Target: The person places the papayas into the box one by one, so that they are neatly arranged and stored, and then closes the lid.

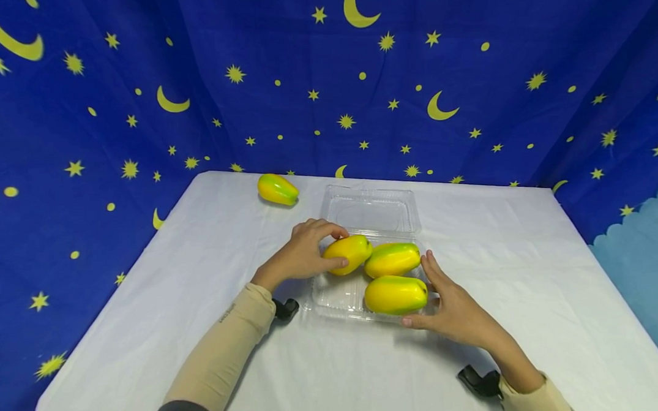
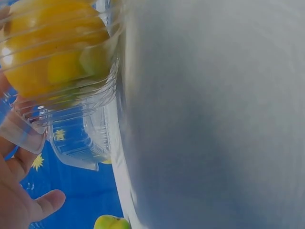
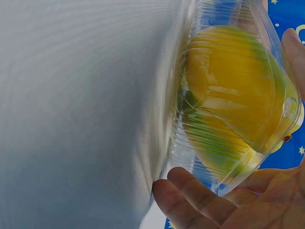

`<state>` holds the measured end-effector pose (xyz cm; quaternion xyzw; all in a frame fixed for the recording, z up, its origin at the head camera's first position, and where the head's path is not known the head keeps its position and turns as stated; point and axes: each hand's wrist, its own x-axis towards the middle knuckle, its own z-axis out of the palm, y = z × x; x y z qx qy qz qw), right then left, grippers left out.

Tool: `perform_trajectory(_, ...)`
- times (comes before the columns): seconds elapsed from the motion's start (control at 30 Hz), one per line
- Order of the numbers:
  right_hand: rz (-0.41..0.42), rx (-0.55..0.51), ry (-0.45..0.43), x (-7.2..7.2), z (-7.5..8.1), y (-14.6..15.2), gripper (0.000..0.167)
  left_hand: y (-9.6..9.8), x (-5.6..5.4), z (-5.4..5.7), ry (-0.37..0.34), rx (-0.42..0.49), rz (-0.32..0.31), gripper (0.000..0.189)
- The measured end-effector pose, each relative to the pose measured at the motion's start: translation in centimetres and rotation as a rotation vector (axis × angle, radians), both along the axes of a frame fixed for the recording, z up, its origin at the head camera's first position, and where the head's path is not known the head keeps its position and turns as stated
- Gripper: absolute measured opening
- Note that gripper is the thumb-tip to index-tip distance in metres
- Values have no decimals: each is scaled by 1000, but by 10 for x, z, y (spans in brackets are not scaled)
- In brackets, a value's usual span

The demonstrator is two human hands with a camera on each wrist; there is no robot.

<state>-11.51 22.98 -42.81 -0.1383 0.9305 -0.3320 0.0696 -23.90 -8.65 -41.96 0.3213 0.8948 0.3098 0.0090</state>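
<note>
My left hand [image 1: 308, 250] grips a yellow-green papaya [image 1: 349, 254] between thumb and fingers, over the left back part of a clear plastic clamshell box [image 1: 333, 295]. Two more papayas lie in the box's right half, one [image 1: 392, 260] behind the other [image 1: 396, 295]. My right hand [image 1: 456, 310] spans the box's front right corner, thumb by the front rim and fingers along the right side. Through the ridged clear wall, the right wrist view shows fruit [image 3: 228, 86] close beside that hand's spread fingers [image 3: 200, 195].
The box's clear lid [image 1: 370, 210] lies folded back behind it. Another papaya [image 1: 277, 190] rests at the back left of the white-covered table [image 1: 200, 284]. A blue star-and-moon curtain [image 1: 303, 108] hangs behind the table.
</note>
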Motion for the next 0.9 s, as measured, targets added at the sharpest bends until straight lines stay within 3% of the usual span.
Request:
perform_trajectory(0.27,-1,0,-1,0,0,1,126,0,1,2,-4,6,7,53)
perform_trajectory(0.5,2,9,6,1,1,2,126,-2,-1,10,-40,106,17,53)
perform_trajectory(0.63,-2,7,1,1,0,3,126,-4,-4,12,-41,167,59,52)
perform_trajectory(0.9,-3,-9,-11,0,0,1,128,-13,-11,17,39,246,142,50)
